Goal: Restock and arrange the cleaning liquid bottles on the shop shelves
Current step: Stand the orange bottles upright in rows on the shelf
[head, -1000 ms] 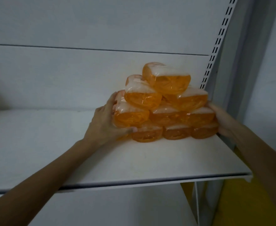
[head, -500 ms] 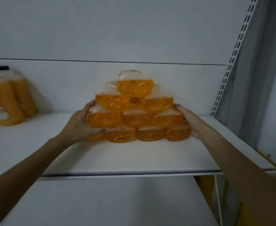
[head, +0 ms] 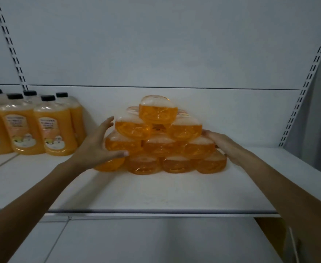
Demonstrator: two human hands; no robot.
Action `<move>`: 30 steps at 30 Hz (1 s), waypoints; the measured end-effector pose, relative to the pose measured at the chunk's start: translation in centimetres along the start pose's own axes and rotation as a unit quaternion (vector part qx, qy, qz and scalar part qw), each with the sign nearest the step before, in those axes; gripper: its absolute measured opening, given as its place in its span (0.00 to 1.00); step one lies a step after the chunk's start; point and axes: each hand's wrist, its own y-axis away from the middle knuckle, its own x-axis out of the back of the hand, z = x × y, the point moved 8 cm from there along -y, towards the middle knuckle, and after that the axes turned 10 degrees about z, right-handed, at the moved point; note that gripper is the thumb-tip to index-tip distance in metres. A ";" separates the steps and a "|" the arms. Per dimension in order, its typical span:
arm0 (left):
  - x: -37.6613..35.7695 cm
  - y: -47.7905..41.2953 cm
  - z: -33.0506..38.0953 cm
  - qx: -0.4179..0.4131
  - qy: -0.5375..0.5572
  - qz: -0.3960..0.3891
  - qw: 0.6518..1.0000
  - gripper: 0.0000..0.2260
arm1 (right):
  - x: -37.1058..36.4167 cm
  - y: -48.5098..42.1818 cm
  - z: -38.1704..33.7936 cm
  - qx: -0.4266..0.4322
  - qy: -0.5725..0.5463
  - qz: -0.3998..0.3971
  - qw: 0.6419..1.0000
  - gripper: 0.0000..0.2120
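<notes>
A white shelf [head: 155, 190] against a pale grey back panel [head: 155, 44] fills my feed. On it I count ten orange bottles in the pyramid [head: 159, 147]. They lie on their sides with their bases toward me: four at the bottom, then three, two and one on top. Bits of more bottles show behind the upper rows, too hidden to count. Left of the pyramid stand the upright bottles [head: 55, 133]; I count five black caps, and the outermost bottle is cut off by the frame edge.

The left hand [head: 97, 149] is spread wide, fingers straight along the pyramid's left flank and thumb across the front of a second-row bottle. It covers part of the bottom-left bottle. The right hand [head: 224, 143] lies flat, fingers straight, on the pyramid's right flank. Neither hand grips anything.

A second ago the pyramid sat just beside the slotted post [head: 307, 82] to its right; now it is well apart from it. The upright bottles have come into view, and the left hand's fingers have fanned out.

Below the pyramid I see a lower shelf [head: 136, 242]. Below and right of it is a brownish shape [head: 269, 230], too dim to identify.
</notes>
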 end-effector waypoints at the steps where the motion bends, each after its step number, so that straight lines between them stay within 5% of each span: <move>1: 0.5 -0.2 1.0 -0.003 -0.009 0.017 1.000 0.61 | 0.6 0.0 -0.6 0.018 0.022 0.019 0.999 0.20; 4: 1.6 -1.1 4.4 -0.036 -0.025 0.045 0.998 0.57 | 2.3 -1.3 -2.7 0.049 0.065 0.102 0.992 0.25; 8: 0.8 -3.9 6.8 -0.020 -0.050 0.033 0.998 0.35 | 2.0 -2.8 -8.3 0.118 0.080 0.162 0.976 0.29; 16: -2.0 -7.0 6.5 0.005 -0.143 -0.029 0.989 0.39 | -5.9 -4.1 -12.7 0.115 0.164 -0.027 0.979 0.30; 22: -2.4 -6.0 9.1 -0.099 -0.229 -0.007 0.968 0.44 | -3.2 -3.8 -14.7 0.227 0.020 0.111 0.967 0.19; 25: -1.6 -5.2 13.5 -0.125 -0.123 0.056 0.983 0.39 | -0.2 -3.3 -15.6 0.229 -0.166 0.153 0.947 0.24; 27: -1.5 -5.5 16.9 -0.112 0.040 0.078 0.990 0.27 | 1.6 -2.8 -16.1 0.229 -0.262 0.121 0.930 0.24; 30: -3.9 -5.7 20.9 -0.066 0.228 0.068 0.969 0.23 | 5.7 -1.9 -16.3 0.253 -0.317 0.078 0.910 0.26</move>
